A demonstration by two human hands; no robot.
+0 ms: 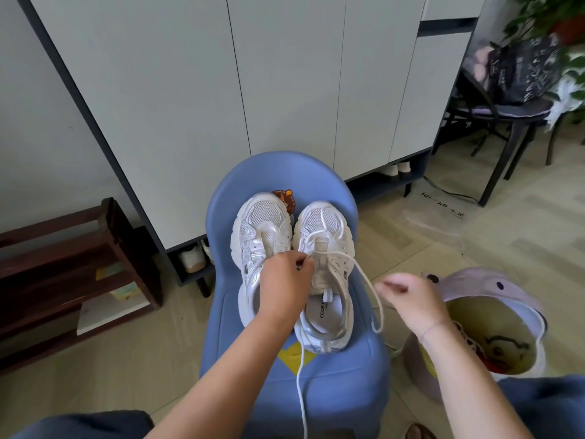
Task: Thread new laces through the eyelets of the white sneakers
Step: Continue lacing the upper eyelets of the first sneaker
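one blue chair [332, 391] is seen bearing two white sneakers [323, 248] side by side, toes away, with one white lace [364, 274] running loosely through the right sneaker. the lace is pinched by the left hand [285, 283] at the eyelets, while the right hand [411, 296], blurred beside the shoe, is closed on the lace's far end as far as can be told.

White sneakers [291, 264] side by side, lace [364, 274] loose.

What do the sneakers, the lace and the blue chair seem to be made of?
Sneakers: white mesh on the toes, shown by a fine grid, with glossy, probably synthetic overlays and a thick sole, perhaps foam. Lace: flat white woven cord, matte and limp. Chair: moulded plastic by its look, smooth, satin blue, rounded, without seams.
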